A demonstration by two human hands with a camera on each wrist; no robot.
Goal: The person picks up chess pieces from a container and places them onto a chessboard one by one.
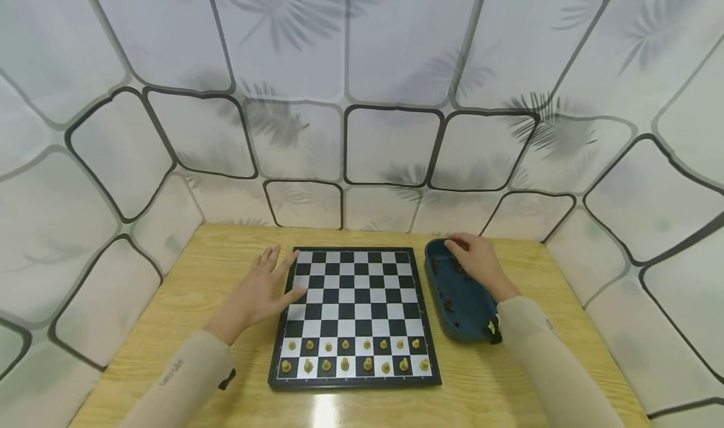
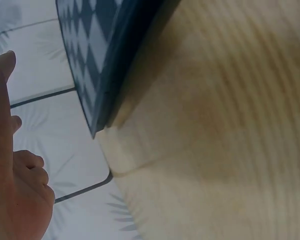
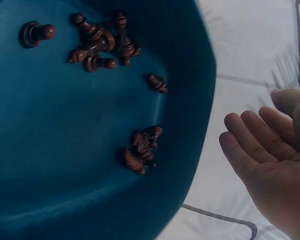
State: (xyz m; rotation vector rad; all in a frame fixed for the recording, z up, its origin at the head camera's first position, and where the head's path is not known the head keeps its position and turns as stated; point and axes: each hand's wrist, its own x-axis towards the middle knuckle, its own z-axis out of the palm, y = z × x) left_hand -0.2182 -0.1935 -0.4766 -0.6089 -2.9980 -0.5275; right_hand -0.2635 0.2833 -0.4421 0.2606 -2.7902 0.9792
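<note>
The blue tray (image 1: 472,305) is sitting on the wooden table (image 1: 186,277), just to the right of the chessboard (image 1: 354,302). Inside it, reddish-brown chess pieces (image 3: 124,40) are lying in loose clumps: one heap is clustering together, another tangle (image 3: 142,150) is resting near the wall, and a single pawn (image 3: 39,33) is lying apart on its side. The person's right hand (image 1: 479,264) is hovering about the tray's far end, its fingers loosely bent with the thumb standing off, and it is gripping nothing. The left hand (image 1: 263,293) is spreading its fingers and thumb wide over the board's left edge, holding nothing; from here I can't quite tell whether it is touching. The board itself is bearing yellow pieces (image 1: 345,364), which are standing in two rows along the near side.
</note>
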